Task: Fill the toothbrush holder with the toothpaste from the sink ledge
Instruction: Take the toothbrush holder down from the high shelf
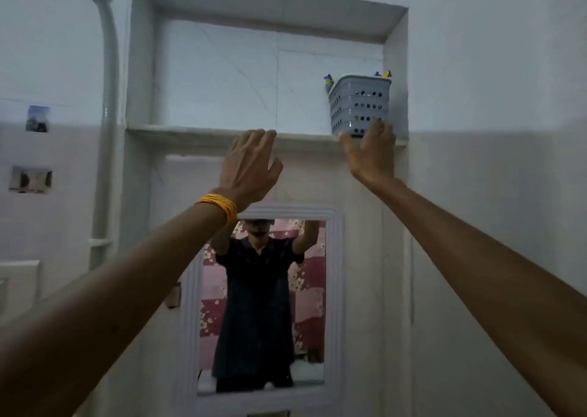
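A grey perforated toothbrush holder [360,103] stands tilted at the right end of a high wall niche shelf [197,132], with brush tips poking out of its top. My right hand [370,153] is raised to it, fingers spread and touching its bottom edge. My left hand [249,165], with an orange band at the wrist, is lifted below the shelf's middle, fingers apart and holding nothing. No toothpaste is in view.
A white-framed mirror [333,289] hangs below the niche and reflects a person in dark clothes. A white pipe [109,99] runs down the wall at the left. Two small pictures [37,118] are stuck on the left wall.
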Tool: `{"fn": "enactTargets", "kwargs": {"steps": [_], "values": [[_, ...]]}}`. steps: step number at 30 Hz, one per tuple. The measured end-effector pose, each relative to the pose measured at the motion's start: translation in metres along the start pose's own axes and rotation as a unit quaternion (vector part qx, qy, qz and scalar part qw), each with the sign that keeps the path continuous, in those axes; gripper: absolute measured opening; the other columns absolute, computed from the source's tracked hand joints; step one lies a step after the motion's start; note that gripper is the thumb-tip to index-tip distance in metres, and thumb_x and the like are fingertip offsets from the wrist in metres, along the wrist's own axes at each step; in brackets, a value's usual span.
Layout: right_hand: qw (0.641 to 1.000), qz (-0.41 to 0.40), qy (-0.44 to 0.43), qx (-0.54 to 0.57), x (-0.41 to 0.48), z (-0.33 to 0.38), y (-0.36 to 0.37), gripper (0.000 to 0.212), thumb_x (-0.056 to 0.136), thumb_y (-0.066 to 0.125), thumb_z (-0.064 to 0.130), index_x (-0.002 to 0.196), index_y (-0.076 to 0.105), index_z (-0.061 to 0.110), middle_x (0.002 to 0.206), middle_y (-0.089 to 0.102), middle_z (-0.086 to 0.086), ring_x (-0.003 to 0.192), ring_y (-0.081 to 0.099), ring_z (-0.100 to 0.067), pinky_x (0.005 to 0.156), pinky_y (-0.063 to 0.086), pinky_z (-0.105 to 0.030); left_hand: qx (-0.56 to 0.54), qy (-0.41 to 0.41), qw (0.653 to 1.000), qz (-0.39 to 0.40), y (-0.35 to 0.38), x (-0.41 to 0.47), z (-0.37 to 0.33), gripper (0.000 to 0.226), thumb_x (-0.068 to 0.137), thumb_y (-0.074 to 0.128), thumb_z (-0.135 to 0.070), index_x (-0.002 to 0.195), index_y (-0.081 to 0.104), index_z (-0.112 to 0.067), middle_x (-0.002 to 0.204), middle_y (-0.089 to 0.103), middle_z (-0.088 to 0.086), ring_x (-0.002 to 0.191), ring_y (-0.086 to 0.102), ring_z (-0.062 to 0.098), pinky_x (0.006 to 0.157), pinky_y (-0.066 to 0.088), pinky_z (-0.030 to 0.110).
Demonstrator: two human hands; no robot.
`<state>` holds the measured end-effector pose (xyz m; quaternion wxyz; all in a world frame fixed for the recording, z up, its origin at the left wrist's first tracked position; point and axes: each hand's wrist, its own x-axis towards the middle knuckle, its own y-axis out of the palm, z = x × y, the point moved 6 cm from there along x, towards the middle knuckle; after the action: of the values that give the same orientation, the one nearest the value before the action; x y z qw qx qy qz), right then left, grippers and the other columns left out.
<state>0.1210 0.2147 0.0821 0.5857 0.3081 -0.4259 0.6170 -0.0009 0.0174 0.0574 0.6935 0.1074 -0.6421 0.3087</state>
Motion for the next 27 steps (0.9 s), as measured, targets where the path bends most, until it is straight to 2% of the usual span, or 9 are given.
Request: {"fn": "enactTargets", "kwargs": {"steps": [4, 7, 10, 13, 19, 22, 27], "values": [[0.998, -0.039, 0.041, -0.017, 0.048, 0.001, 0.007, 0.082, 0.092, 0.062, 0.055, 0.149, 0.037, 0.002, 0.152, 0.038, -0.018, 0.139, 0.039, -0.037, 0.108, 0.043, -0.049, 0.012, -0.001, 1.000, -0.004, 0.028, 0.046, 0.019, 0.048, 0.096, 0.047, -0.038, 0.130, 0.053, -0.004, 0.127, 0.062, 0.018, 0.120, 0.055, 0.035, 0.106, 0.042, 0.045], [0.997, -0.040, 0.057, -0.025, 0.075, -0.003, 0.018, 0.095, 0.086, 0.066, 0.061, 0.152, 0.031, 0.003, 0.153, 0.036, -0.016, 0.140, 0.038, -0.036, 0.108, 0.042, -0.050, 0.053, 0.000, 0.998, 0.016, 0.048, 0.072, 0.026, 0.052, 0.099, 0.038, -0.049, 0.117, 0.059, -0.005, 0.105, 0.068, 0.017, 0.097, 0.062, 0.035, 0.092, 0.044, 0.045], [0.996, -0.031, 0.083, -0.009, 0.087, -0.006, 0.026, 0.115, 0.081, 0.071, 0.063, 0.161, 0.013, 0.004, 0.160, 0.028, -0.017, 0.146, 0.033, -0.038, 0.111, 0.038, -0.050, 0.122, -0.002, 0.991, 0.055, 0.056, 0.081, 0.030, 0.068, 0.099, 0.021, -0.062, 0.091, 0.061, -0.008, 0.076, 0.061, 0.012, 0.067, 0.054, 0.029, 0.073, 0.039, 0.038], [0.993, -0.033, 0.110, 0.001, 0.095, -0.011, 0.034, 0.130, 0.077, 0.077, 0.064, 0.164, 0.001, 0.006, 0.164, 0.023, -0.018, 0.149, 0.030, -0.038, 0.115, 0.033, -0.052, 0.124, -0.009, 0.990, 0.061, 0.061, 0.087, 0.033, 0.074, 0.095, 0.020, -0.070, 0.071, 0.055, -0.009, 0.068, 0.058, 0.011, 0.062, 0.052, 0.027, 0.065, 0.038, 0.034], [0.989, -0.028, 0.146, 0.014, 0.101, -0.018, 0.036, 0.133, 0.070, 0.082, 0.063, 0.162, 0.006, 0.004, 0.159, 0.030, -0.019, 0.145, 0.036, -0.039, 0.112, 0.036, -0.051, 0.121, -0.011, 0.991, 0.053, 0.062, 0.085, 0.032, 0.074, 0.095, 0.021, -0.070, 0.071, 0.056, -0.009, 0.068, 0.060, 0.012, 0.063, 0.053, 0.027, 0.068, 0.038, 0.035], [0.989, -0.028, 0.145, 0.033, 0.100, -0.017, 0.033, 0.129, 0.067, 0.084, 0.060, 0.159, 0.014, 0.004, 0.155, 0.035, -0.017, 0.142, 0.040, -0.038, 0.110, 0.039, -0.051, 0.130, -0.019, 0.990, 0.057, 0.062, 0.082, 0.028, 0.071, 0.096, 0.021, -0.068, 0.077, 0.057, -0.009, 0.075, 0.065, 0.013, 0.069, 0.056, 0.029, 0.080, 0.042, 0.041], [0.987, -0.028, 0.142, 0.073, 0.091, -0.009, 0.020, 0.122, 0.064, 0.086, 0.058, 0.154, 0.022, 0.007, 0.150, 0.040, -0.015, 0.137, 0.044, -0.037, 0.109, 0.042, -0.051, 0.121, -0.039, 0.989, 0.077, 0.060, 0.078, 0.025, 0.068, 0.099, 0.024, -0.063, 0.099, 0.063, -0.007, 0.096, 0.069, 0.018, 0.090, 0.061, 0.035, 0.092, 0.042, 0.047]]}}
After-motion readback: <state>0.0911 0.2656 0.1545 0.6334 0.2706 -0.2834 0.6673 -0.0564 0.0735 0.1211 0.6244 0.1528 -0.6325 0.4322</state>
